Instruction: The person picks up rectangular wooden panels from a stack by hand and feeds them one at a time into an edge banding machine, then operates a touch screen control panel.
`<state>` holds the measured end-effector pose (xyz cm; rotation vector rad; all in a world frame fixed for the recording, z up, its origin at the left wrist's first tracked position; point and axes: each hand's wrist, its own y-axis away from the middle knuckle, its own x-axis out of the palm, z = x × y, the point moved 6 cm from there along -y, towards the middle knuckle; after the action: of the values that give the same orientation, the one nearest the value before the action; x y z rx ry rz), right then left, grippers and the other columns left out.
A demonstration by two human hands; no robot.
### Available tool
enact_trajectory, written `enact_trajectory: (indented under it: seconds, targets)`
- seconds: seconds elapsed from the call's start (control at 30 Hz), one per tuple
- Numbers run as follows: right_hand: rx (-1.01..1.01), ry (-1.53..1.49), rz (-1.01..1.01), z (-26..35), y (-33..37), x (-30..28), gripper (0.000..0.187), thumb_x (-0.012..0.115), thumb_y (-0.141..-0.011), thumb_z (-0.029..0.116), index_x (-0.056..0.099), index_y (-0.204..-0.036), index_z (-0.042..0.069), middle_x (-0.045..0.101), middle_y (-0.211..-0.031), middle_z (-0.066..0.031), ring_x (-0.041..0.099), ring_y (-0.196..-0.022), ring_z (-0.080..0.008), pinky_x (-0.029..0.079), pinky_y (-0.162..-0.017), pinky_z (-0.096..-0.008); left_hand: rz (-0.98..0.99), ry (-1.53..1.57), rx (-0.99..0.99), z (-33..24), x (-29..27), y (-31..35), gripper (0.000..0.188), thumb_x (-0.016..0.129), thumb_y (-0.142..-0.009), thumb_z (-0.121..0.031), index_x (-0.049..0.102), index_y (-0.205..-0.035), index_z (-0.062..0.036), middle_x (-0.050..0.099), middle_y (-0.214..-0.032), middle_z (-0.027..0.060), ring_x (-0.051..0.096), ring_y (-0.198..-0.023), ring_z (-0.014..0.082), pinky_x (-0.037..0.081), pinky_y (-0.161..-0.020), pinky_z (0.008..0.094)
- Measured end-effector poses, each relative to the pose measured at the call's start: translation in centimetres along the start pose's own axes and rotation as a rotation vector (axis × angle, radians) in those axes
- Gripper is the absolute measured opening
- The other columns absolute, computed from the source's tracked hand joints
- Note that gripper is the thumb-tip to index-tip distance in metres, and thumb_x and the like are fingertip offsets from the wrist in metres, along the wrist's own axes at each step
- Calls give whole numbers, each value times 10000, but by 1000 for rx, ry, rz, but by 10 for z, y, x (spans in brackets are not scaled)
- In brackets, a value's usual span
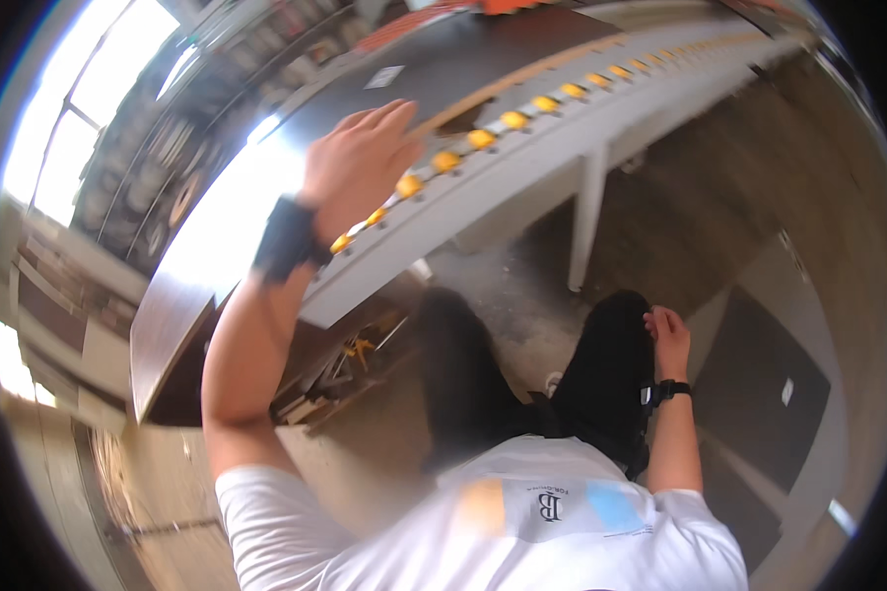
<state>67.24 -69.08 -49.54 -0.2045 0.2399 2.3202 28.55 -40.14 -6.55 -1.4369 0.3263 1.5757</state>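
Observation:
My left hand (365,158) reaches forward with its fingers stretched out, at the near edge of a dark flat panel (473,54). Its fingers hold nothing; whether the palm touches the panel cannot be told. A white label (384,76) lies on the panel beyond the fingertips. Just beside the hand runs a row of yellow rollers (481,139) along a long grey rail (522,172). My right hand (668,333) hangs beside my right thigh, its fingers loosely curled, with nothing visible in them.
Racks with rolls (172,143) stand at the far left by a bright window. A grey support leg (588,217) comes down from the rail ahead of me. Another dark panel (764,374) with a white label lies low on my right. Tools (360,350) sit beneath the table.

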Motion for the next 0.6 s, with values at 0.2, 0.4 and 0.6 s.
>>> enact_trajectory:
  seconds: [0.2, 0.4, 0.6]
  targets:
    - [58, 1045, -230, -68, 65, -164, 711, 765, -1001, 476, 653, -1530, 14, 608, -1639, -184, 546, -1545, -334, 439, -1261, -472, 47, 594, 233, -111, -59, 66, 386, 772, -948, -134, 760, -1295, 34, 771, -1349, 231, 729, -1257, 445, 576, -1084, 497]
    - [344, 1151, -112, -121, 110, -191, 920, 660, -1037, 570, 413, -1709, -8, 295, -1844, -185, 261, -1714, -317, 216, -1383, -543, 343, 1165, 436, -226, 13, 91, 343, 760, -962, -72, 752, -1283, 48, 792, -1250, 226, 770, -1162, 392, 604, -1015, 444]
    - [215, 1107, -122, -116, 79, -163, 920, 673, -1043, 568, 412, -1705, -14, 321, -1828, -207, 259, -1715, -328, 204, -1390, -524, 766, 1693, -66, -331, 179, 87, 338, 659, -1147, -122, 693, -1454, 15, 768, -1318, 85, 700, -1222, 153, 560, -1063, 318]
